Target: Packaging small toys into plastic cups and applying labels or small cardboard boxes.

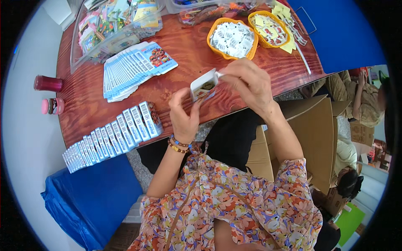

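My left hand (184, 116) pinches a small open cardboard box (203, 88) between thumb and fingers, tilted above the table. Its white inner flap stands up, and something greenish shows inside the mouth. My right hand (251, 85) is closed at the box's right edge, fingertips pinching a small white piece; I cannot tell whether it is a flap or a packet. Left of the hands, a row of filled-out blue-and-white boxes (121, 130) stands along the table's near edge. Behind it lies a fanned stack of flat blue-and-white boxes (130, 70).
An orange basket (210, 47) of white packets and a yellow basket (252, 26) of paper pieces stand beyond my right hand. Clear plastic bins (74, 56) line the far side. Two jars (48, 83) sit at the left. A large open carton (307, 138) is at my right; people are beyond.
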Demonstrator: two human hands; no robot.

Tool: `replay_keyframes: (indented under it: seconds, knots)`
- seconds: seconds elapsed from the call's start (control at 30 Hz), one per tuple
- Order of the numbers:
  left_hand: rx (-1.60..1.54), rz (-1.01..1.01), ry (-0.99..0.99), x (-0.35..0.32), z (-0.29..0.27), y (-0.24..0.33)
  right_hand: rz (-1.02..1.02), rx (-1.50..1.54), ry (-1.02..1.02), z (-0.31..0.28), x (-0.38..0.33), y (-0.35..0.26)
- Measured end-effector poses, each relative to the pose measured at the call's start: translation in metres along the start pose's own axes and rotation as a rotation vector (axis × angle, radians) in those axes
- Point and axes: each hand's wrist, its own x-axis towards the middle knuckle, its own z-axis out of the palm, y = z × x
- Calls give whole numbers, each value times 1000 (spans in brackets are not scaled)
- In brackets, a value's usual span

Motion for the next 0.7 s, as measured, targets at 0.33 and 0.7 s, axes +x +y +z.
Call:
replay_keyframes:
  seconds: [0.33,0.7]
  knots:
    - [27,213,37,8,5,2,219,-281,-88,-17,6,41]
    - [149,310,-45,20,0,17,311,512,-34,42,-44,35]
